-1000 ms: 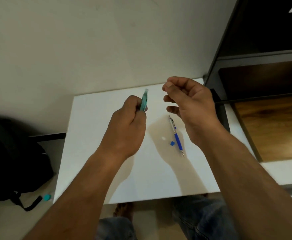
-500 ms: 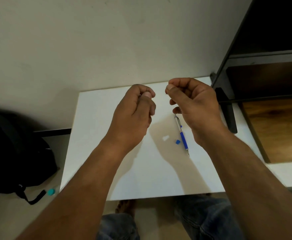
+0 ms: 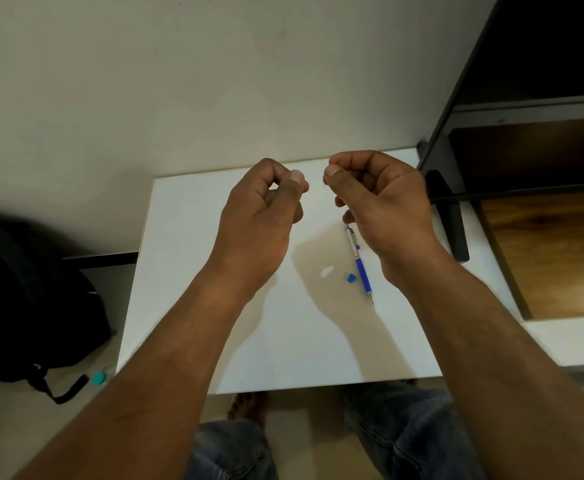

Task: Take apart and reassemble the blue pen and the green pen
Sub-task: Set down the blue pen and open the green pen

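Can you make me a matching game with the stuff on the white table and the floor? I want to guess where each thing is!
Things:
1. blue and silver click pen
2. small blue square plastic piece
3. black fabric backpack
4. small teal round cap

Places:
A. on the floor, far left of the white table
B. on the table, just left of the pen's blue grip
C. on the floor by the table's near left corner, next to a black strap
D. lying on the table, partly under the right hand

Pairs: 1-D, 2-B, 3-A, 4-C

Pen (image 3: 360, 261) on table (image 3: 186, 271), right of centre
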